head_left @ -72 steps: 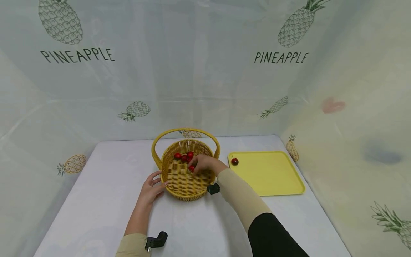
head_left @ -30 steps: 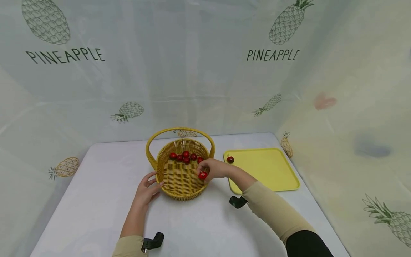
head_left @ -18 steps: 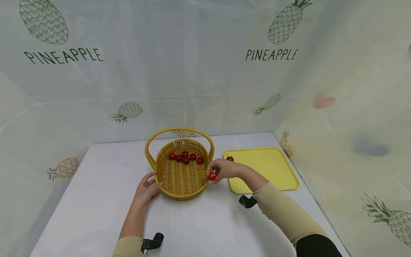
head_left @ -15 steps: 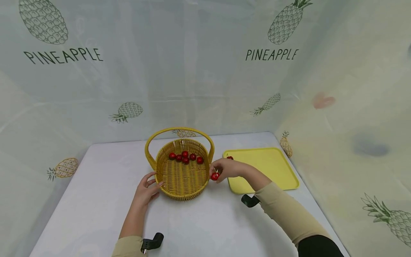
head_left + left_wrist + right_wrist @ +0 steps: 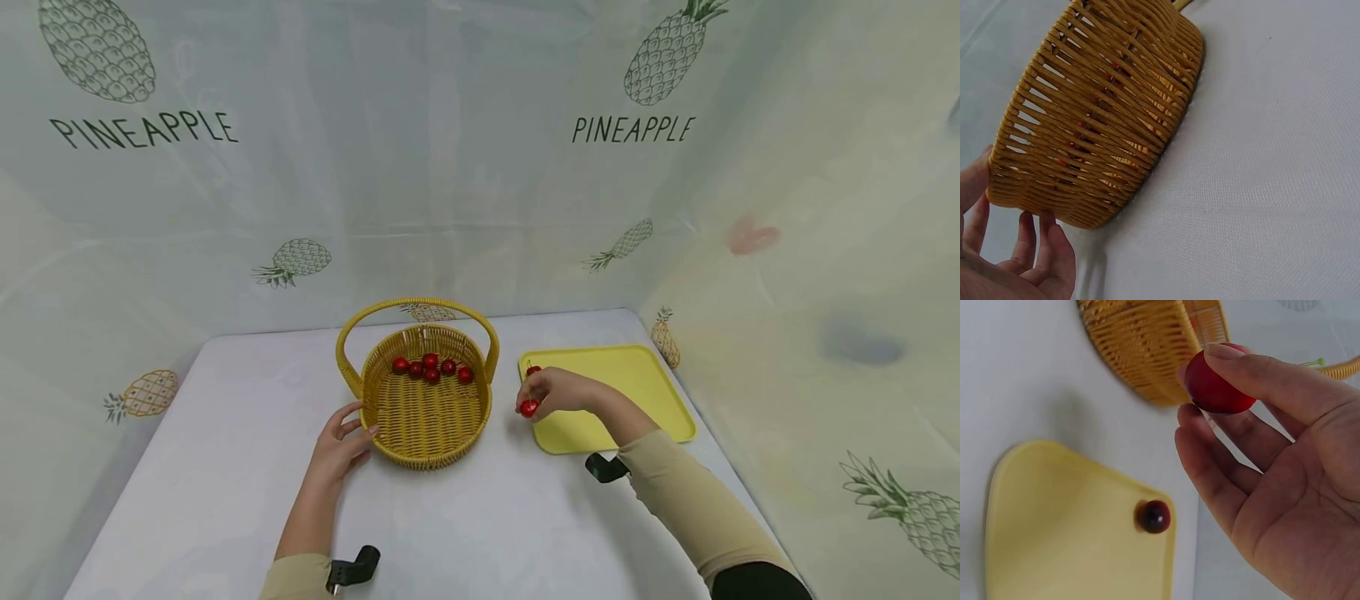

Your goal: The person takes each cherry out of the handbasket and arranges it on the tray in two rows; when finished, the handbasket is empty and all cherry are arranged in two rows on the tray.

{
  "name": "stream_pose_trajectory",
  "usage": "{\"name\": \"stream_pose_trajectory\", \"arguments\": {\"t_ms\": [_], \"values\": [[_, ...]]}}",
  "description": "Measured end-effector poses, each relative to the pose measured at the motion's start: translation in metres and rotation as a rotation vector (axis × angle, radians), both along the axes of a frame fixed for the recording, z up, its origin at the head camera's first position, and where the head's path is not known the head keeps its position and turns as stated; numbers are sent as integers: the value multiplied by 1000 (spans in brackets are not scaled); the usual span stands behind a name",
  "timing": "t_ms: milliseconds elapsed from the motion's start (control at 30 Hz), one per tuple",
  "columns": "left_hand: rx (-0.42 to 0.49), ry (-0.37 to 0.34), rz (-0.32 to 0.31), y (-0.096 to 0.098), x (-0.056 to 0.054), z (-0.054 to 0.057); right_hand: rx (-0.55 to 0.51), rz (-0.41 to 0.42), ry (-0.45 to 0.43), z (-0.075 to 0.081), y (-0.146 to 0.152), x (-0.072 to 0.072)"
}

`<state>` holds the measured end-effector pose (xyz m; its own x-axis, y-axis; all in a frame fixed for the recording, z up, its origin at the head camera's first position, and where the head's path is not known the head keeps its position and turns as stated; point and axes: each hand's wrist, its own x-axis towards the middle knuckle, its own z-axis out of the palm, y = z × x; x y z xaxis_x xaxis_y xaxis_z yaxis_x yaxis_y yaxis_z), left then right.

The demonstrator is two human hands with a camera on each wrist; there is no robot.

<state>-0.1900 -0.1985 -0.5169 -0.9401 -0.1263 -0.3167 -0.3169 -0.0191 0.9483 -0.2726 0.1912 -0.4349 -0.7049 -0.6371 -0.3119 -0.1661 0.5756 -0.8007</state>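
In the head view my right hand [image 5: 558,392] pinches a red cherry [image 5: 529,408] between thumb and fingers, over the left edge of the yellow tray [image 5: 630,392]. The right wrist view shows this held cherry [image 5: 1219,381] close up, with a green stem [image 5: 1315,362] showing behind the thumb. Another, darker cherry [image 5: 1155,517] lies in the tray's corner. My left hand [image 5: 341,442] holds the yellow wicker basket [image 5: 427,425] at its left side, thumb at the rim [image 5: 997,147] and fingers curved against the wall. Several cherries [image 5: 432,376] lie at the back of the basket.
The basket's tall arched handle [image 5: 417,301] stands up over the rim. Both basket and tray rest on a white-covered table [image 5: 450,533]. Behind and beside it hang pale sheets [image 5: 465,183] printed with pineapples.
My right hand has lifted the cherry out of the basket and carried it rightward to the tray's left edge. The left hand has stayed at the basket; the view has shifted slightly.
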Motion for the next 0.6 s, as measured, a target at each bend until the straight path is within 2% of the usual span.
{"name": "stream_pose_trajectory", "arguments": {"t_ms": [100, 367, 600], "values": [[2, 3, 1, 0, 0, 0, -5, -31, -8, -3, 8, 1], [-1, 10, 12, 1, 1, 1, 76, -82, 56, -7, 26, 2], [-12, 3, 5, 2, 3, 3, 41, -198, -10, -16, 37, 1]]}}
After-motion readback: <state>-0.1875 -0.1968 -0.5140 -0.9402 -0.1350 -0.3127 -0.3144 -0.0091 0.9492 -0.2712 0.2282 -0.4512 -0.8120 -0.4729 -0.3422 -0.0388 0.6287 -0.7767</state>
